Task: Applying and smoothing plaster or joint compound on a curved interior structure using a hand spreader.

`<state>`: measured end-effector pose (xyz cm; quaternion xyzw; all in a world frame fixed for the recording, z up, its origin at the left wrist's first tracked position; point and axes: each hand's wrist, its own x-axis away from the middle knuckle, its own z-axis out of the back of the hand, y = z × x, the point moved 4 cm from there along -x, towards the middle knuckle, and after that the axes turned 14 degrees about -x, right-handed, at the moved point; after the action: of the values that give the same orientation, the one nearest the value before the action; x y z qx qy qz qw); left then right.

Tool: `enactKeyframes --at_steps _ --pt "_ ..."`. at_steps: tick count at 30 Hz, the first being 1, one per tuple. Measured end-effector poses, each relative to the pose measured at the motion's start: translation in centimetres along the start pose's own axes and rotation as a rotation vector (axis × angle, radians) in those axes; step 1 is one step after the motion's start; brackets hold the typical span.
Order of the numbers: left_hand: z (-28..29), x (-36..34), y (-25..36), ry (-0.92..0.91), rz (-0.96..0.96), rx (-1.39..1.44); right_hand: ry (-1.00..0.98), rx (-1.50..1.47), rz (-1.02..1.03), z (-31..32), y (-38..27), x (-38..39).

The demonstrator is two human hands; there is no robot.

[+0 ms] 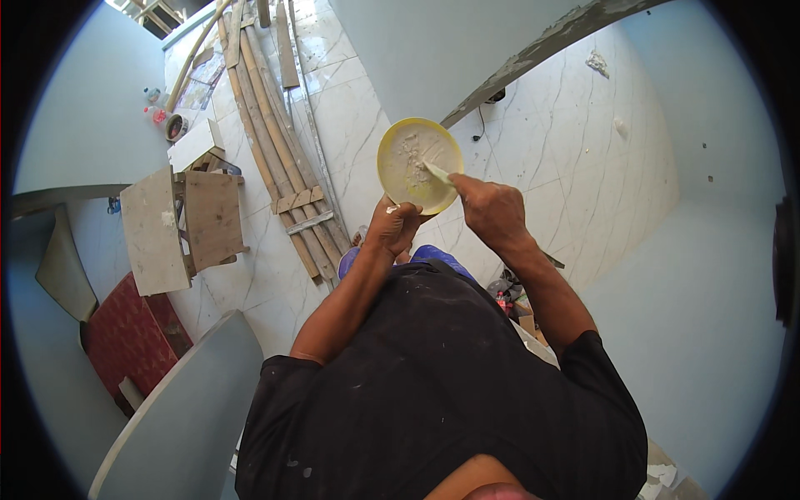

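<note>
A round yellow bowl (400, 146) is held out in front of my body with pale, creamy paste and some lumps in it. My left hand (392, 221) grips it from below, thumb at the near rim, with a white smear on the skin. My right hand (492, 212) is closed on a light-coloured flat spreading tool (435, 171), whose tip lies in the paste at the bowl's middle.
Long timber pieces (262, 142) lie across the marble-look floor (567, 142). Two wooden stools or boxes (150, 233) stand at the left, near bottles (154, 112) and a red patterned panel (133, 342). Pale blue walls (708, 292) rise on both sides, with items piled by my right side.
</note>
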<state>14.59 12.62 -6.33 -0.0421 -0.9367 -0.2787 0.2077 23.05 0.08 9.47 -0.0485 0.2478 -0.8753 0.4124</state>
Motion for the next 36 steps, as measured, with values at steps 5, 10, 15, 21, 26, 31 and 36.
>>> enactKeyframes --at_steps 5,10,15,21,26,31,36 --pt "1.1 -0.3 -0.3 0.04 -0.019 -0.015 0.039 -0.043 -0.075 0.9 1.5 0.9" --pt "2.0 -0.8 -0.8 0.006 -0.018 -0.075 0.115 -0.031 -0.223 0.3 3.5 0.1" --pt "2.3 -1.1 -1.8 0.018 -0.023 -0.06 -0.014 -0.095 -0.237 -0.7 1.6 1.3" --pt "1.3 -1.0 -1.8 0.038 -0.034 0.043 0.039 -0.099 -0.429 0.2 3.7 0.0" --pt "2.4 -1.4 -3.2 -0.006 -0.028 -0.002 0.03 0.002 -0.412 -0.6 3.7 -1.6" --pt "2.2 -1.2 -3.7 0.067 -0.023 0.008 -0.131 0.044 -0.364 -1.8 1.0 -1.6" --pt "2.6 -1.6 -3.5 0.048 -0.057 0.053 -0.101 -0.126 -0.329 -0.7 0.5 -0.3"
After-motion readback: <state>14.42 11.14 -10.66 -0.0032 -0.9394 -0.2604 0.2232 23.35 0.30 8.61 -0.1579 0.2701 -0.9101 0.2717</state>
